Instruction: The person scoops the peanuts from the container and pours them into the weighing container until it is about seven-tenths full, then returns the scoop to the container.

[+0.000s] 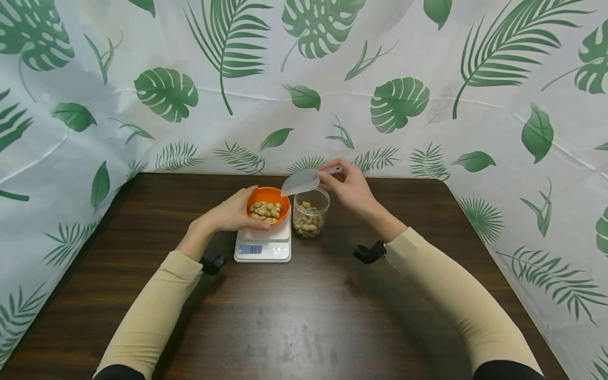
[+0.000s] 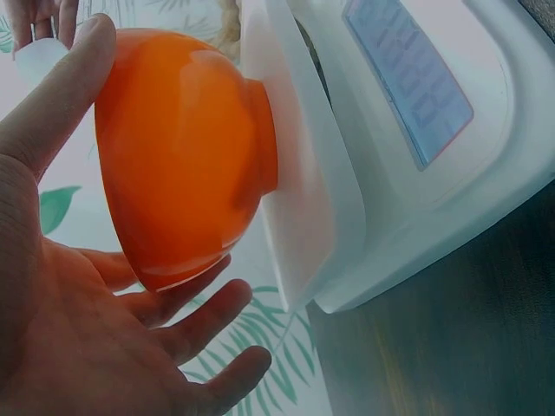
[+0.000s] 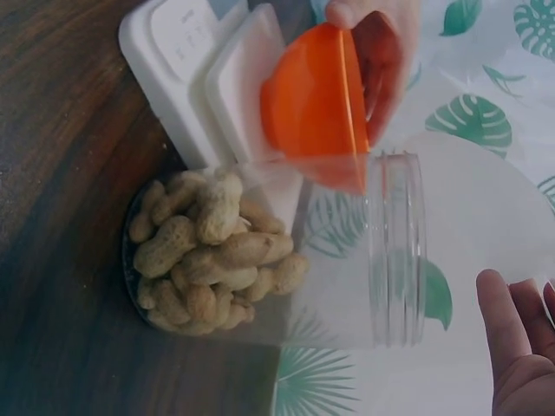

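Note:
An orange bowl (image 1: 271, 193) holding several peanuts (image 1: 266, 211) stands on a white kitchen scale (image 1: 277, 252). My left hand (image 1: 234, 212) grips the bowl at its rim, thumb on the near side and fingers round the far side (image 2: 147, 165). In my right hand (image 1: 350, 189) a translucent scoop (image 1: 300, 182) is pinched by its handle, its blade pointing left towards the bowl, above the jar. Just right of the scale stands a clear open jar (image 3: 334, 251), its lower part filled with unshelled peanuts (image 3: 212, 251).
Scale and jar stand on a dark wood table (image 1: 304, 316), near its back edge. A white cloth with green leaves (image 1: 342, 105) hangs behind and along both sides. The scale's lit display (image 1: 250, 249) faces me. Each wrist wears a black strap (image 1: 370, 252).

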`<state>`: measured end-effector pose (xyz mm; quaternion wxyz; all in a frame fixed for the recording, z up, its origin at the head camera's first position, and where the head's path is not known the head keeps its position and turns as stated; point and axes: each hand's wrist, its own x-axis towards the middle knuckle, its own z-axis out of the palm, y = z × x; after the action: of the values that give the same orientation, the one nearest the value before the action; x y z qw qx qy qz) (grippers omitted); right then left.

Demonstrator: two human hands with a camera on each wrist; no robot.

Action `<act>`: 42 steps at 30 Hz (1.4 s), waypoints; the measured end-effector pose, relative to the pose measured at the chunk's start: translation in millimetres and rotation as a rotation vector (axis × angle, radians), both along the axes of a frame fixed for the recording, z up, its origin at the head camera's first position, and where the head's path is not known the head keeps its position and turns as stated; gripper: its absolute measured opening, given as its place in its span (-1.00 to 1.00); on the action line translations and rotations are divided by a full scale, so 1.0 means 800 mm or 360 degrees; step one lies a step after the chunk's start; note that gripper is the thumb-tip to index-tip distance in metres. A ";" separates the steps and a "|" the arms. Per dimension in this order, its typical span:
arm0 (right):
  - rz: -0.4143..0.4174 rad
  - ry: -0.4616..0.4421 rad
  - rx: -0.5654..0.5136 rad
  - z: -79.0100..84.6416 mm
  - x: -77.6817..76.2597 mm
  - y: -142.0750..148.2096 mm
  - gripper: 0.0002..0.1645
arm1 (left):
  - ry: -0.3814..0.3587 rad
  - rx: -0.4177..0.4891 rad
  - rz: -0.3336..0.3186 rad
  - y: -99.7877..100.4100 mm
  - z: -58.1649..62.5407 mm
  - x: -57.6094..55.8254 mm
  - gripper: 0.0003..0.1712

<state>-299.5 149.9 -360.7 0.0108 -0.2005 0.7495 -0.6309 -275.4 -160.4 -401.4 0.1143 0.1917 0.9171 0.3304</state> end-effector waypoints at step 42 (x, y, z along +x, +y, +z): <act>0.0048 0.0156 0.0355 0.030 0.014 0.062 -0.70 | 0.0309 -0.0027 0.0042 0.024 0.012 -0.006 0.17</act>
<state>-288.3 199.2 -336.3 0.0058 -0.2400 0.8115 -0.5328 -280.1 -141.4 -392.2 0.0221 0.2096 0.9291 0.3039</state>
